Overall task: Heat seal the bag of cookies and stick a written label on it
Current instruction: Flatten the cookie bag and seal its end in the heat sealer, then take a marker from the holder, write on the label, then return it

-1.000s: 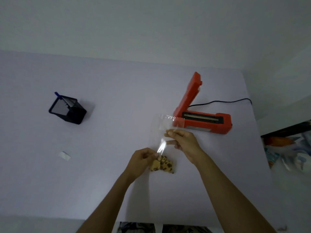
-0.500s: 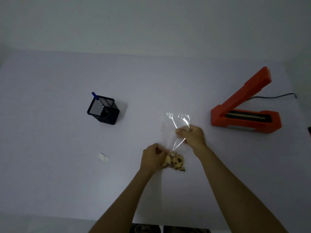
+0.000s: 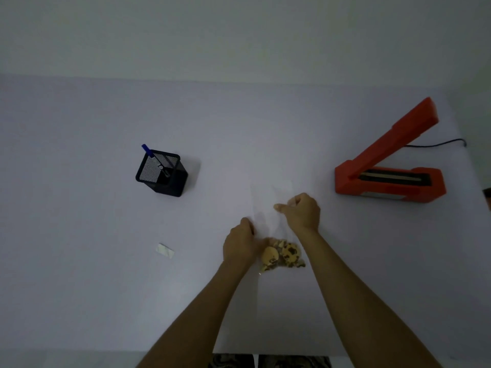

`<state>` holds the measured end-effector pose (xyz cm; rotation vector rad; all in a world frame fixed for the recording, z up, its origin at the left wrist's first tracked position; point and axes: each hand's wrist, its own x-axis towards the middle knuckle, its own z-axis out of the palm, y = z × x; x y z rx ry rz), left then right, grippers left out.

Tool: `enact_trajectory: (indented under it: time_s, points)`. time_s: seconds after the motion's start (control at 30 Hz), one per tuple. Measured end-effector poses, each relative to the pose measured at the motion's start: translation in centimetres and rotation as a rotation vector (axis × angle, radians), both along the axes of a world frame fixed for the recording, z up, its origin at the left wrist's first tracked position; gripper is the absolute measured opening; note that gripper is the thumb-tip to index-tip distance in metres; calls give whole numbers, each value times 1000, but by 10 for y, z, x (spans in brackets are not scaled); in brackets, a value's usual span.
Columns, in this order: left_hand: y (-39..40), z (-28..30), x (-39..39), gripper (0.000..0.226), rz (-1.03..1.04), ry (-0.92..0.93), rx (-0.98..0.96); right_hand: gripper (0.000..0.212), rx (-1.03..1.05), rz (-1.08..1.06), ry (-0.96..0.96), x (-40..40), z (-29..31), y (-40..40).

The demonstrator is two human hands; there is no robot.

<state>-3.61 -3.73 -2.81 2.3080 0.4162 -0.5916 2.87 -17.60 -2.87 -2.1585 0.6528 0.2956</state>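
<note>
A clear plastic bag (image 3: 268,205) lies on the white table (image 3: 79,288) with several chocolate-chip cookies (image 3: 283,255) bunched at its near end. My left hand (image 3: 240,243) pinches the bag's left side just beside the cookies. My right hand (image 3: 301,212) grips the bag's right edge higher up, near its open end. The orange heat sealer (image 3: 389,168) stands to the right with its lid raised. A small white label (image 3: 164,251) lies flat to the left of my hands.
A black mesh pen holder (image 3: 162,173) with a blue pen (image 3: 147,150) stands at the left. The sealer's black cord (image 3: 438,144) runs off to the right edge. The table's near edge is at the bottom of the view.
The view has swung left, so the sealer now sits further right. The bag has been lowered and flattened on the table, and my hands have spread slightly apart along its sides.
</note>
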Motion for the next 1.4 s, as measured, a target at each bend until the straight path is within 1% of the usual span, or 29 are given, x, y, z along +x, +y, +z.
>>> enact_trajectory:
  time_s: [0.1,0.27,0.47,0.6,0.67,0.73,0.83,0.97,1.07,1.17,1.23,1.33,1.4]
  points:
    - [3,-2,1,42,-10,-16,8,47,-54,8,47,0,1,-4]
    - [9,-7,1,30,11,-61,-57,55,-60,28,118,6,1,-11]
    - [7,-5,1,46,87,-97,-88,60,-23,35,132,8,5,-14]
    - [10,6,-7,39,115,-137,-156,55,113,-151,97,10,10,-24]
    - [26,13,-17,30,123,-182,-128,47,86,-211,50,4,12,-25]
    - [51,16,-26,20,166,-224,-91,39,8,-197,-52,-5,14,-18]
    - [94,19,-41,11,256,-273,-37,28,-7,-78,-190,-17,24,9]
    - [142,31,-50,9,376,-316,-16,19,81,129,-232,-16,39,61]
    - [171,47,-35,9,454,-431,-4,14,102,333,-282,6,56,109]
    - [195,61,-8,27,475,-574,59,11,87,509,-374,38,80,164]
    - [206,66,11,42,436,-603,107,11,34,600,-423,57,91,197]
    - [214,66,35,58,368,-523,134,15,-126,715,-380,75,90,233]
    - [217,61,45,61,340,-460,127,17,-319,782,-308,78,82,248]
